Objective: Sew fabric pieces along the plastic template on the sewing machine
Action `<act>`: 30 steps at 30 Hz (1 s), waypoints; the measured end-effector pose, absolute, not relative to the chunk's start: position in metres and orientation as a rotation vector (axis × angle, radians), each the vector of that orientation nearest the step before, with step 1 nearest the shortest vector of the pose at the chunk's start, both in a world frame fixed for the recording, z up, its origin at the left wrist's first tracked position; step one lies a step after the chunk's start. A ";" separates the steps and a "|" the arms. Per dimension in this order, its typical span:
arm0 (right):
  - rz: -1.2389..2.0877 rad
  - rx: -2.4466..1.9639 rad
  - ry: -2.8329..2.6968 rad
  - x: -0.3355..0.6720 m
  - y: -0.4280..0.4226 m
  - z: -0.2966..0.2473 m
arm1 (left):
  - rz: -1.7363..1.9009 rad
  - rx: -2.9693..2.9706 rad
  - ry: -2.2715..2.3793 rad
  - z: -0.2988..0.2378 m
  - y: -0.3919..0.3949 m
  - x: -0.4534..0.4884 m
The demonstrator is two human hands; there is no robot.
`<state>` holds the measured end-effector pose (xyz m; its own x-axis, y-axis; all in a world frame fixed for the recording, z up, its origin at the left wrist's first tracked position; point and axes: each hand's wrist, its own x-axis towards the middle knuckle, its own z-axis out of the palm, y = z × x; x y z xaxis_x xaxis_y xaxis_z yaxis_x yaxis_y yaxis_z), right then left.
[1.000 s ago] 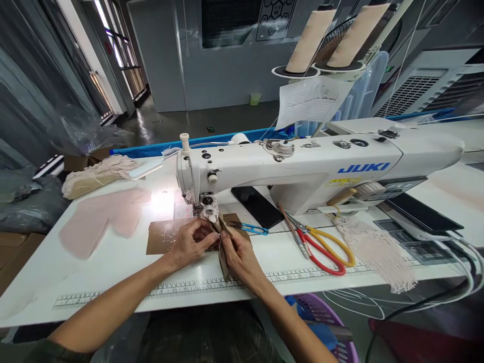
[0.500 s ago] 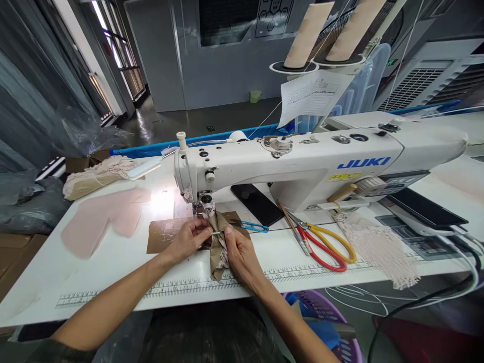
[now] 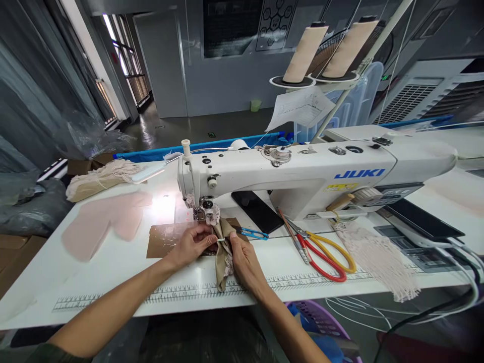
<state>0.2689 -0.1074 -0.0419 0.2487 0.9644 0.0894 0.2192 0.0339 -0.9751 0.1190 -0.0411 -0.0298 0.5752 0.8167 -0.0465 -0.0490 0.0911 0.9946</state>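
Note:
Just in front of the needle area of a white sewing machine (image 3: pixel 295 169), my two hands hold a strip of khaki fabric with pale lace (image 3: pixel 222 269). My left hand (image 3: pixel 194 246) pinches its left edge, near a thin pale band across the strip. On the other side, my right hand (image 3: pixel 245 259) grips the fabric between thumb and fingers. The strip's lower end hangs toward me over the table. Blue-handled thread snips (image 3: pixel 254 233) lie just beyond my right hand. A brown plate (image 3: pixel 161 242) lies under and left of my left hand.
Right of my hands lie scissors with red and yellow handles (image 3: pixel 328 257) and a black phone (image 3: pixel 257 209). Pink fabric pieces (image 3: pixel 94 222) and a tied lace bundle (image 3: pixel 102 179) are on the left. Lace trim (image 3: pixel 378 257) hangs over the front edge at right.
The camera view has shifted slightly, so the scene sits lower. Both hands keep hold of the fabric, which now spreads a little wider at the top between them.

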 end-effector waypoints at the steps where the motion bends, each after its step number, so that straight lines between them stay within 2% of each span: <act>1: 0.886 -1.429 -1.180 0.270 -0.108 -0.041 | 0.742 1.339 0.708 -0.031 -0.042 0.120; 6: 0.962 -1.354 -1.470 0.270 -0.121 -0.030 | 0.841 1.591 0.755 -0.038 -0.044 0.117; 11: 0.711 -1.322 -1.720 0.294 -0.149 -0.021 | 0.955 2.049 0.764 -0.033 -0.052 0.114; 14: 0.398 -1.494 -1.729 0.345 -0.160 -0.016 | 0.953 2.190 0.623 -0.028 -0.055 0.114; 19: -0.379 -1.976 -1.745 0.449 -0.168 -0.013 | 0.925 2.282 0.582 -0.028 -0.056 0.116; 22: -0.561 -2.102 -1.700 0.478 -0.167 -0.021 | 0.906 2.295 0.603 -0.029 -0.056 0.116; 26: -0.643 -1.909 -1.587 0.471 -0.171 -0.024 | 0.894 2.327 0.601 -0.031 -0.055 0.114; 30: -0.577 -1.633 -1.477 0.439 -0.181 0.008 | 0.928 2.339 0.532 -0.031 -0.053 0.119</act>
<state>0.4392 -0.1806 0.0084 0.2001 0.5742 0.7939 0.9603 0.0459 -0.2753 0.1194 -0.0533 -0.0311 0.6816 0.5411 0.4927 0.1517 -0.7631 0.6282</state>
